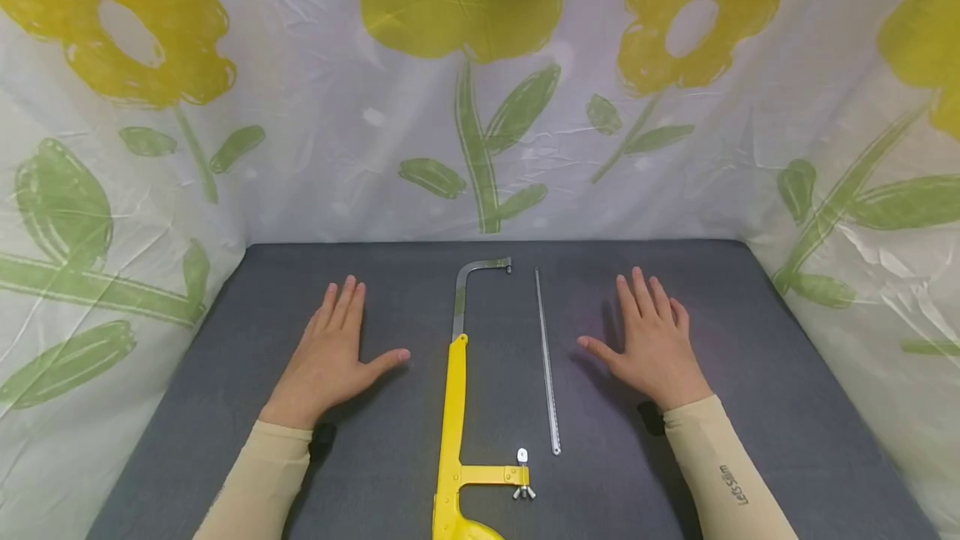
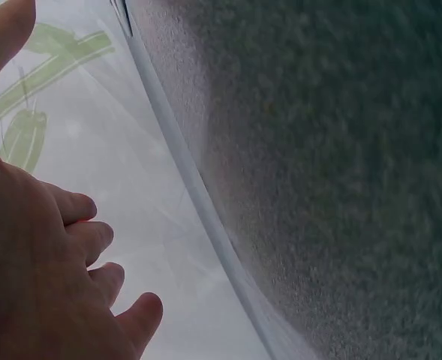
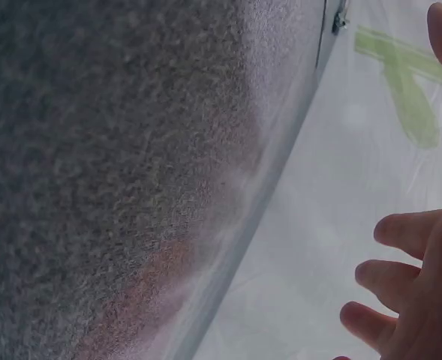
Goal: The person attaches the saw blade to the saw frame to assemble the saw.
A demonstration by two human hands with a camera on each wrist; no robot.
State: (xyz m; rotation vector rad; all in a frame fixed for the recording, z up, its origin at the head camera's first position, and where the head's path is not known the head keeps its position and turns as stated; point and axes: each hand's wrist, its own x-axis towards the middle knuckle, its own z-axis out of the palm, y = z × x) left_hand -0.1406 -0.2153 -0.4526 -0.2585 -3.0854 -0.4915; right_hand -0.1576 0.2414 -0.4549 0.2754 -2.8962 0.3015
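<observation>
A hacksaw frame [image 1: 453, 407] with a yellow body and handle and a bent silver bar at its far end lies on the dark grey surface, its handle cut off by the bottom of the head view. At its near post sits a wing nut [image 1: 524, 492]. Parallel to it on the right is a thin silver hacksaw blade [image 1: 547, 365], separate from the frame. My left hand [image 1: 330, 365] is left of the frame, fingers straight, thumb pointing toward it. On the blade's right side my right hand [image 1: 652, 348] is spread with nothing in it.
The grey table surface [image 1: 195, 440] has a straight far edge. White curtains [image 1: 315, 148] printed with yellow flowers and green leaves hang at the back and both sides. Both forearms wear beige sleeves [image 1: 258, 473].
</observation>
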